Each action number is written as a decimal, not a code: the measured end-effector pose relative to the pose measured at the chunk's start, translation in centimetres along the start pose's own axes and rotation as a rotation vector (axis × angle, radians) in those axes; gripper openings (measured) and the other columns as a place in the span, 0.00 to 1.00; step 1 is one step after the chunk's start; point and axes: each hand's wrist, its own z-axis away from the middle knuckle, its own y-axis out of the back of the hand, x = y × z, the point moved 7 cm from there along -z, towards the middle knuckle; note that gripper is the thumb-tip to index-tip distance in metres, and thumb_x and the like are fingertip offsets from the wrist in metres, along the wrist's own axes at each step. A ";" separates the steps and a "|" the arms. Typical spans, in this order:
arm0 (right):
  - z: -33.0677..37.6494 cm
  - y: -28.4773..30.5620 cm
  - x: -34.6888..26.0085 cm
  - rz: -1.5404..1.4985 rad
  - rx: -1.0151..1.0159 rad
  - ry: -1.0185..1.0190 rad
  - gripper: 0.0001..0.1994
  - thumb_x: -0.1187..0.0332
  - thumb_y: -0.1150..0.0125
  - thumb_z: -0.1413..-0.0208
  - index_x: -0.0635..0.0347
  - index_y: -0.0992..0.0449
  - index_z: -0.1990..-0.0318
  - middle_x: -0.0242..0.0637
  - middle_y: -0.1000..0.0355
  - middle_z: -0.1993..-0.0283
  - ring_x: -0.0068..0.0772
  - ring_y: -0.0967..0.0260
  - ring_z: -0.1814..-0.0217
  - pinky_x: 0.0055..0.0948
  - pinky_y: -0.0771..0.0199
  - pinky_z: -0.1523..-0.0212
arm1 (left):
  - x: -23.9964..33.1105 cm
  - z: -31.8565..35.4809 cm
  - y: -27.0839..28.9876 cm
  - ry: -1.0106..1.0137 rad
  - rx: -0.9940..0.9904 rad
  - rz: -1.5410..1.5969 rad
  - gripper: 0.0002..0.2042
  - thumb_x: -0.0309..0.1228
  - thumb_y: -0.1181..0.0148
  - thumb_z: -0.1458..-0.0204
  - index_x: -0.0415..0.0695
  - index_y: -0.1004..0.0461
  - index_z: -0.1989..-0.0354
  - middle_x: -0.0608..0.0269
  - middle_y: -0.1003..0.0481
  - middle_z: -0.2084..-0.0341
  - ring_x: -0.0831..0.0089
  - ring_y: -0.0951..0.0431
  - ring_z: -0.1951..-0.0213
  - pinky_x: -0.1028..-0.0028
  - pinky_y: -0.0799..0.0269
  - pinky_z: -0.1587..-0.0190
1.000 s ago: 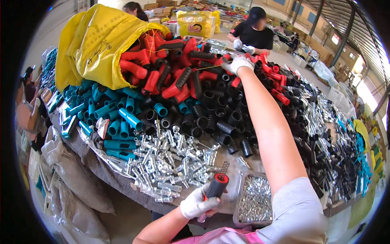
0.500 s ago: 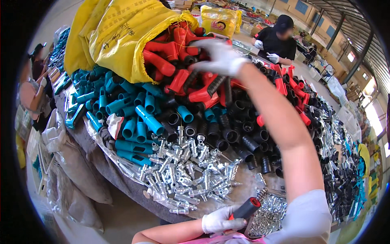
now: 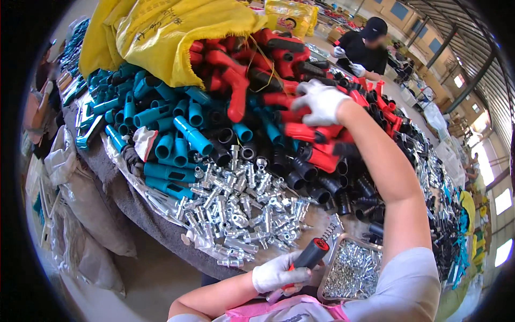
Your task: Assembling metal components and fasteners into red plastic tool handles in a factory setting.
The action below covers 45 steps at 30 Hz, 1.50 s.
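Near the lower edge my left hand point(image 3: 280, 275), in a white glove, is closed around a red and black tubular handle point(image 3: 313, 253). Its round end, black with a red centre, points up and right. My right hand point(image 3: 323, 103), also gloved, reaches across the table with fingers spread over the heap of red plastic handles point(image 3: 235, 88). Its fingers touch or hover just over the handles; I cannot tell which. These handles, some with black grips, spill from the mouth of a yellow woven sack point(image 3: 155, 37). Black ribbed sleeves point(image 3: 303, 169) lie below them.
Teal tubes point(image 3: 192, 135) pile up at left, beside silver metal fittings point(image 3: 236, 206). A metal tray point(image 3: 348, 268) of small screws sits right of my left hand, a coil spring point(image 3: 328, 232) beside it. White sacks point(image 3: 91, 204) stand lower left. Another person point(image 3: 362, 53) works across the table.
My right hand has moved right and nearer from the sack's mouth. Red handles have slid down over the black sleeves. My left hand still holds its handle, slightly further left.
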 end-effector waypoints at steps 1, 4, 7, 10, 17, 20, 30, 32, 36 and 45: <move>2.3 0.9 0.2 0.075 0.027 -0.016 0.11 0.64 0.45 0.60 0.51 0.23 0.66 0.42 0.34 0.54 0.47 0.42 0.45 0.41 0.35 0.48 | -0.1 -0.1 -0.1 -0.006 -0.001 -0.008 0.17 0.31 0.49 0.45 0.42 0.39 0.48 0.70 0.37 0.85 0.82 0.38 0.87 0.80 0.43 0.84; 9.3 -2.5 2.9 -0.005 -0.284 -0.171 0.11 0.63 0.48 0.57 0.53 0.21 0.68 0.43 0.30 0.62 0.44 0.33 0.53 0.40 0.31 0.53 | -0.5 -0.2 0.0 0.016 0.025 0.055 0.17 0.32 0.49 0.44 0.42 0.39 0.47 0.70 0.38 0.85 0.82 0.39 0.86 0.81 0.42 0.83; 17.3 -3.1 5.7 -0.069 0.014 -0.302 0.09 0.67 0.47 0.53 0.54 0.23 0.65 0.39 0.30 0.57 0.44 0.34 0.53 0.39 0.32 0.51 | -0.1 -0.4 -0.3 0.059 0.042 0.017 0.16 0.32 0.51 0.43 0.41 0.39 0.48 0.70 0.39 0.86 0.82 0.39 0.87 0.81 0.41 0.83; 23.4 -1.5 4.4 0.006 0.302 -0.341 0.13 0.68 0.42 0.54 0.53 0.25 0.58 0.41 0.34 0.50 0.44 0.36 0.47 0.37 0.36 0.46 | -0.6 -0.7 0.0 0.045 0.087 0.007 0.15 0.31 0.52 0.43 0.39 0.38 0.49 0.70 0.39 0.86 0.81 0.37 0.88 0.81 0.41 0.84; 30.0 -3.3 0.2 -0.013 0.460 -0.770 0.33 0.59 0.36 0.58 0.50 0.40 0.42 0.48 0.42 0.47 0.51 0.42 0.44 0.45 0.38 0.45 | -0.2 -0.5 0.8 0.010 0.261 -0.072 0.15 0.34 0.47 0.46 0.44 0.37 0.52 0.66 0.36 0.83 0.78 0.35 0.87 0.79 0.38 0.83; 32.6 -5.9 -0.7 0.150 -0.018 -1.284 0.37 0.46 0.39 0.56 0.51 0.46 0.40 0.50 0.40 0.50 0.51 0.37 0.48 0.45 0.32 0.52 | 0.7 -0.1 0.6 -0.111 0.318 -0.104 0.14 0.34 0.47 0.46 0.44 0.37 0.54 0.66 0.36 0.82 0.77 0.37 0.86 0.78 0.38 0.82; 35.5 -11.3 -0.7 -0.458 0.329 -1.380 0.33 0.57 0.31 0.70 0.57 0.34 0.52 0.50 0.34 0.50 0.49 0.34 0.47 0.38 0.34 0.47 | -3.2 3.8 -4.6 -0.199 0.424 -0.347 0.11 0.27 0.44 0.50 0.40 0.35 0.61 0.67 0.34 0.84 0.79 0.35 0.87 0.78 0.38 0.83; 36.2 -8.4 -2.7 -0.555 0.644 -1.264 0.27 0.64 0.32 0.68 0.59 0.38 0.58 0.49 0.29 0.61 0.52 0.29 0.56 0.35 0.30 0.52 | -4.1 5.5 -4.2 -0.180 0.542 -0.549 0.12 0.27 0.40 0.53 0.41 0.35 0.62 0.69 0.33 0.83 0.82 0.35 0.86 0.80 0.40 0.84; 35.3 -7.5 -13.5 -1.644 0.952 -0.784 0.22 0.69 0.36 0.51 0.66 0.38 0.51 0.39 0.28 0.58 0.29 0.30 0.57 0.28 0.29 0.54 | -5.3 7.1 -4.7 -0.305 0.675 -0.619 0.16 0.27 0.36 0.57 0.40 0.34 0.60 0.71 0.30 0.80 0.85 0.36 0.84 0.82 0.40 0.83; 37.4 -7.1 -31.3 -2.133 1.190 -0.602 0.33 0.68 0.40 0.47 0.60 0.51 0.37 0.43 0.44 0.38 0.36 0.45 0.35 0.36 0.42 0.39 | -8.8 8.3 -7.1 -0.229 0.676 -0.624 0.14 0.25 0.38 0.55 0.41 0.31 0.60 0.68 0.28 0.78 0.84 0.34 0.83 0.82 0.37 0.80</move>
